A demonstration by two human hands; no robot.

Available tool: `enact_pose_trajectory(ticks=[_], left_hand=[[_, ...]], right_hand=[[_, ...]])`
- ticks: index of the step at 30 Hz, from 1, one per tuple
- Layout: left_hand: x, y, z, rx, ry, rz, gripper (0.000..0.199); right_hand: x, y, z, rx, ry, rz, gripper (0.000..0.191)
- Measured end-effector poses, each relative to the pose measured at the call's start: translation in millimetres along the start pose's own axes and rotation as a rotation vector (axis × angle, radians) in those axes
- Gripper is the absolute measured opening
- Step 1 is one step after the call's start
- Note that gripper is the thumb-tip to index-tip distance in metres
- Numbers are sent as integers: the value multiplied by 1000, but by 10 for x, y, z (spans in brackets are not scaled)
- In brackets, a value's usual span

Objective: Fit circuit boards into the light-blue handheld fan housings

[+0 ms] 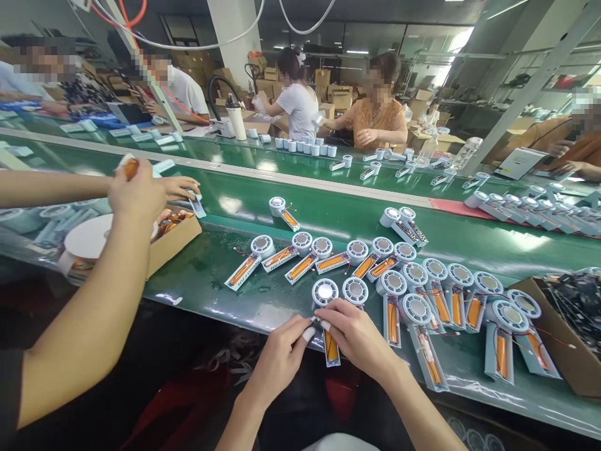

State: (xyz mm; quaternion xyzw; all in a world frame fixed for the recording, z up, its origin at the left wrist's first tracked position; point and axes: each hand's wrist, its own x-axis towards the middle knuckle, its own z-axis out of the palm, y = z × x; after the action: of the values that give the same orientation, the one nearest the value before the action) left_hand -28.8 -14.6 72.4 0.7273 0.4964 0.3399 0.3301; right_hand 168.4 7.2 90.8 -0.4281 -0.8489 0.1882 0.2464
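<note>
Just in front of me, an opened handheld fan (325, 292) lies with its round grille up and its handle toward me. An orange battery (331, 351) shows in that handle. Over the fan's neck, my left hand (282, 351) and my right hand (359, 335) meet, fingertips pinched together on a tiny pale wire end (314, 320). Fingers cover most of it, so its exact shape is hidden. Behind my right hand lies another fan (355, 291), its handle mostly covered. To the right, more opened fans (417, 309) show orange batteries and thin wires.
At left, a co-worker's arms (101, 275) reach over a cardboard box (176, 244) of orange batteries. A box (563, 338) of dark wired parts stands at right. Beyond the green bench (201, 294) runs a conveyor belt (235, 194), with several people working across it.
</note>
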Motion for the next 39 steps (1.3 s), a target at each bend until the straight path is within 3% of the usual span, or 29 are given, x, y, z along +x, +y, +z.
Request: enact_pose_trajectory(ticks=[4,8,14,17,20,27,33,39], left_hand=[[6,-32,1,2,-33,-11,30],[-43,-67,59,-4,19,-44,31],[-140,-25,137,-36,129,-288,37],[-154,13,159,-55,157,-343,35],[-153,53,167,-48,179,-328,30],[-125,69,116,37,158,-260,22],[-116,52,113,-126,191,-321,33],[-86,160,100,-40,182,-233,26]], right_hand=[[10,-14,7,-21,-19,-18,26],[-5,-59,32,-30,19,33,26],[-190,31,-91,297,267,256,41],[-212,45,-71,375,262,333,35],[-120,-20,14,410,253,276,20],[122,-138,159,484,279,214,18],[132,-110,157,416,262,194,15],[99,-94,155,305,232,101,22]])
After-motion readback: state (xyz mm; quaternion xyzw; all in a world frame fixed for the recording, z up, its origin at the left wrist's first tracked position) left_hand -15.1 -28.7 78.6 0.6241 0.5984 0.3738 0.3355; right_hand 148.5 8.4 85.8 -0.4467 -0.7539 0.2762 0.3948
